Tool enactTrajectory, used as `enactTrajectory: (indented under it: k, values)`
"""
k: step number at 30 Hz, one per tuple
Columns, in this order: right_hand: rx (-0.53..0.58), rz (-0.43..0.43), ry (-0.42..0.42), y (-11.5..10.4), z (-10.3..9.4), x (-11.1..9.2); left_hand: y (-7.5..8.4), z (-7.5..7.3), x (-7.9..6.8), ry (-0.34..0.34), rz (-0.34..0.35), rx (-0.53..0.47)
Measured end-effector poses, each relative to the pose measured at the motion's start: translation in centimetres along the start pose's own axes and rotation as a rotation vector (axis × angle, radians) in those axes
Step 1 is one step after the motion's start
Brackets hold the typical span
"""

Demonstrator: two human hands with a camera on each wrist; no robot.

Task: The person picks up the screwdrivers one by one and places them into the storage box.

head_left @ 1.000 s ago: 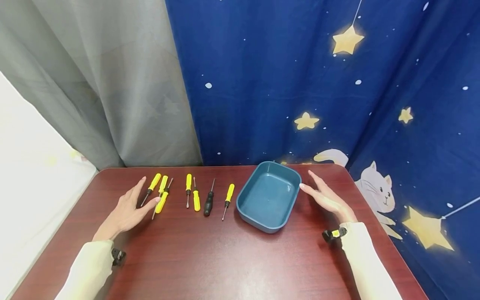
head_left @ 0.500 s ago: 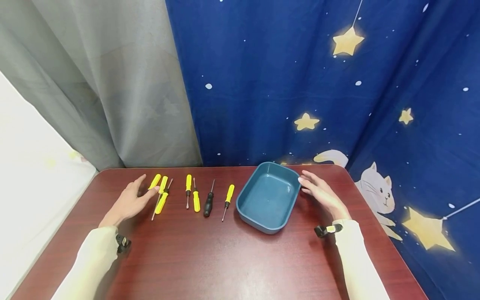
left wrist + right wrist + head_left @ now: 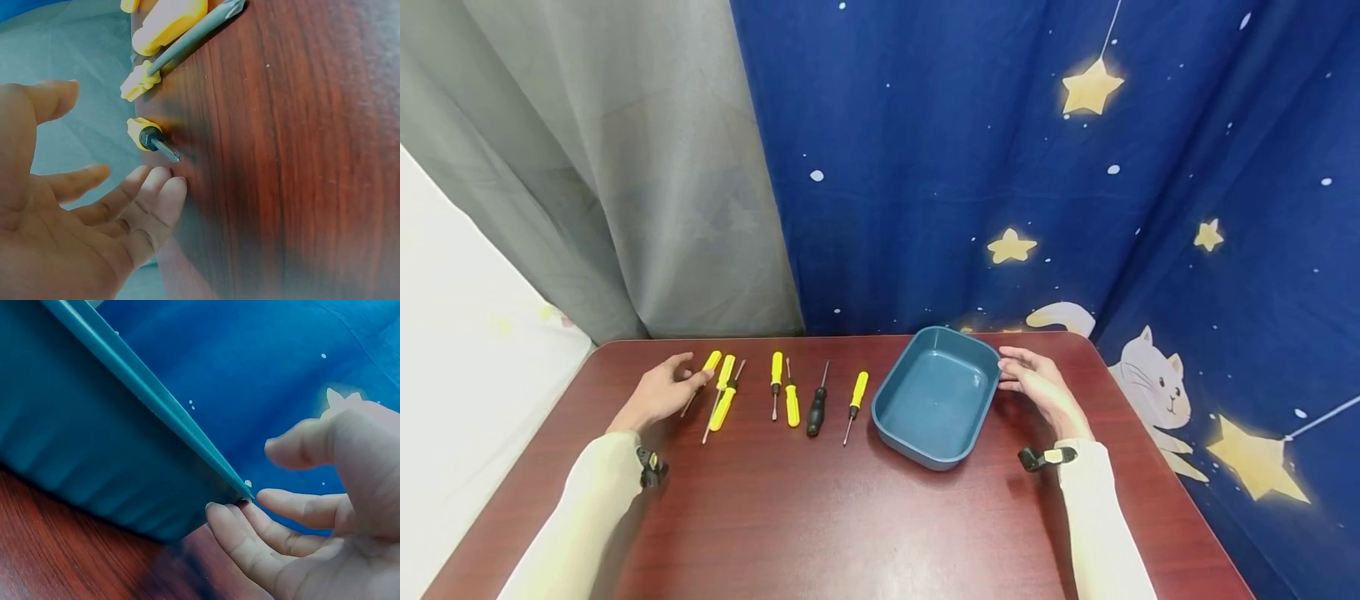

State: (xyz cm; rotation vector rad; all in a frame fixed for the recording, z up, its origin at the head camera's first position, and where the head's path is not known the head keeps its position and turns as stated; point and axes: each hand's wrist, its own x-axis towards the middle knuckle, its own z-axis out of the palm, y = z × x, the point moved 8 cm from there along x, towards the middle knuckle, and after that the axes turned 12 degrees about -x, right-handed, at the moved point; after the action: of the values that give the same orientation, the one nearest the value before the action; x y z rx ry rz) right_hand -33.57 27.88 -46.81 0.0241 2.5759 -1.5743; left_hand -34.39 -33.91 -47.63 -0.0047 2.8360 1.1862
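Observation:
My left hand [image 3: 658, 396] is beside the leftmost yellow-handled screwdriver [image 3: 712, 361] on the table, its thumb and fingers apart. In the left wrist view, that screwdriver [image 3: 149, 135] points its shaft toward the camera, just beyond the fingertips [image 3: 175, 190], with the thumb well away from it. At the right rim of a blue rectangular container [image 3: 936, 408] is my right hand [image 3: 1041, 387], fingers slightly bent. The right wrist view has the fingertips [image 3: 217, 515] right at the container's corner and the thumb spread away from the rim. Neither hand grips anything.
Close right of the leftmost screwdriver, two yellow-handled ones [image 3: 724, 406] lie crossed. Further along are two more yellow ones [image 3: 792, 404], a black screwdriver [image 3: 817, 412] and another yellow one [image 3: 859, 390]. Curtains [image 3: 887, 208] hang behind the table's far edge [image 3: 647, 339].
My left hand has moved slightly right, uncovering more of the leftmost screwdriver, its fingers bending more. My right hand has shifted left to the container's rim, fingers curling a little. The screwdrivers stay put.

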Motion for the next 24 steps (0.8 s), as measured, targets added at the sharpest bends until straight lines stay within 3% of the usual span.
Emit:
enactTrajectory:
  k: [10,16,24]
  values:
    - [0.049,0.006,0.046,0.1,-0.1,0.0,-0.2,0.0,1.5,0.005,-0.064,0.013]
    - [0.063,0.016,0.059,0.4,-0.3,0.0,0.7,0.7,2.1,-0.012,-0.065,0.035]
    - [0.121,0.038,0.042,0.3,0.3,0.3,0.8,0.8,2.7,0.003,-0.052,0.099]
